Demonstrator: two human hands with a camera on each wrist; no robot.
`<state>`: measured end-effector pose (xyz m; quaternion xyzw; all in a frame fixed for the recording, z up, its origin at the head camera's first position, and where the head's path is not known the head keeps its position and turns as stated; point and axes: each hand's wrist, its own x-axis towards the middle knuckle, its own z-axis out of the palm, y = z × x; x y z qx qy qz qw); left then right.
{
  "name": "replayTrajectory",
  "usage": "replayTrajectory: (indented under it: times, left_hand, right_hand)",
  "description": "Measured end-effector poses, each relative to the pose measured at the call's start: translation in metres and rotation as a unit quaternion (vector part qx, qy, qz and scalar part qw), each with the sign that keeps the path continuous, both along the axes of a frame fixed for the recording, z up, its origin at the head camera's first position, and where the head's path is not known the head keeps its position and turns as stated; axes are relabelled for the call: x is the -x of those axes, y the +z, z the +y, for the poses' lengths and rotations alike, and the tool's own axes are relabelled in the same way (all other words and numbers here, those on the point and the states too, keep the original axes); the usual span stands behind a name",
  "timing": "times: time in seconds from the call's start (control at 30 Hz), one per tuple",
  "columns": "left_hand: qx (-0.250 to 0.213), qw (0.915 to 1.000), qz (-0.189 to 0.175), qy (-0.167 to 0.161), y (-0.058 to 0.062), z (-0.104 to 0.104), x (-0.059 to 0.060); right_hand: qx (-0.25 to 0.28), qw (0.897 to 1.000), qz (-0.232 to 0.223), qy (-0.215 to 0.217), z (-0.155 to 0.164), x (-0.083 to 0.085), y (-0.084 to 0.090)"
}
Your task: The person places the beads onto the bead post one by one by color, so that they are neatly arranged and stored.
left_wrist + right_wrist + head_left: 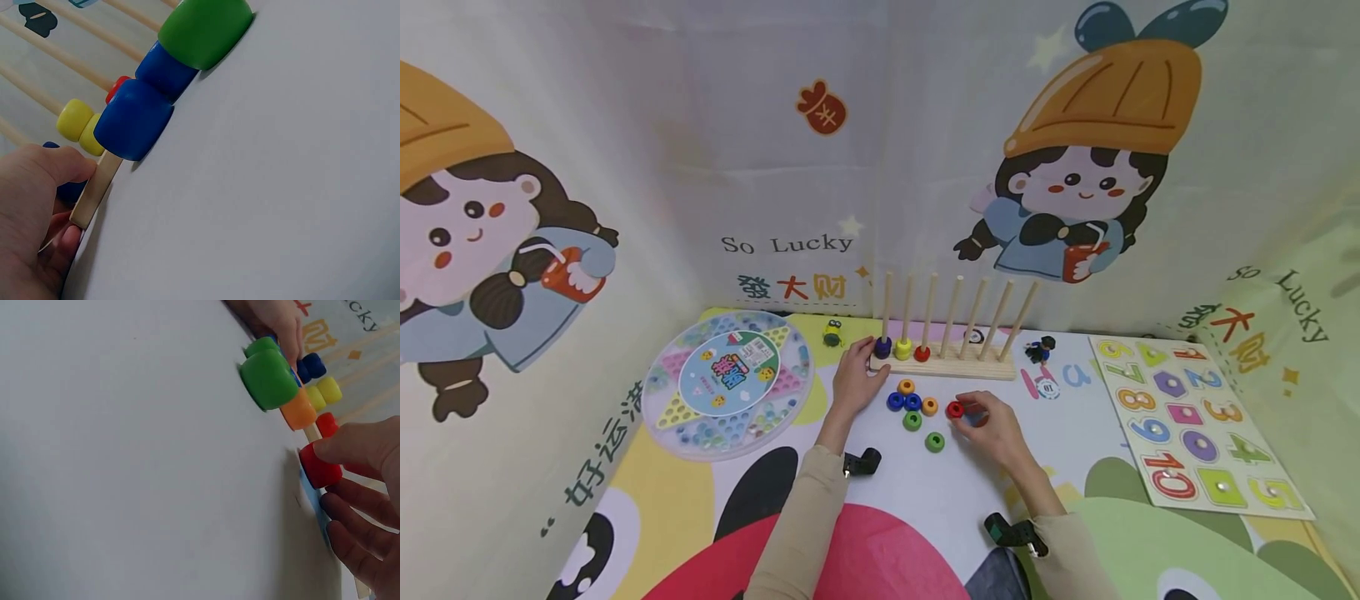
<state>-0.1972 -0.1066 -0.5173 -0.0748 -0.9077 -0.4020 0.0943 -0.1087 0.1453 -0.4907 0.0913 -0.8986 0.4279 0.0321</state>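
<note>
Your R hand (992,427) pinching red ring (955,409) on mat, L hand (855,377) gripping peg rack base (942,364) at left end, loose rings (913,406) btwn hands.

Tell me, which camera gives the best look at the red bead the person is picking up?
The right wrist view: the red bead fills the foreground, pinched by the right hand. The head view shows the red bead small, at the hand's fingertips among the loose beads. The left wrist view shows only a red bead on a peg, not this one.
</note>
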Motion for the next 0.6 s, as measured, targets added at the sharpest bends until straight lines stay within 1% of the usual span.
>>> replayTrajectory:
  times: [0.1, 0.33, 0.5, 0.6]
  left_hand:
    - [0.002, 1.0, 0.001, 0.001, 0.0, 0.0, 0.0]
    - [-0.003, 1.0, 0.006, 0.0, 0.002, 0.001, 0.0]
    - [0.002, 1.0, 0.002, -0.001, 0.001, 0.0, -0.001]
    - [0.002, 1.0, 0.005, -0.001, 0.001, -0.001, -0.001]
  right_hand:
    - [-0.006, 1.0, -0.01, -0.011, -0.002, 0.001, 0.0]
    - [-0.019, 1.0, -0.007, -0.018, -0.005, 0.004, 0.0]
    - [-0.013, 1.0, -0.006, -0.011, -0.009, 0.008, 0.002]
    - [0.0, 1.0, 0.0, -0.01, -0.013, 0.012, 0.005]
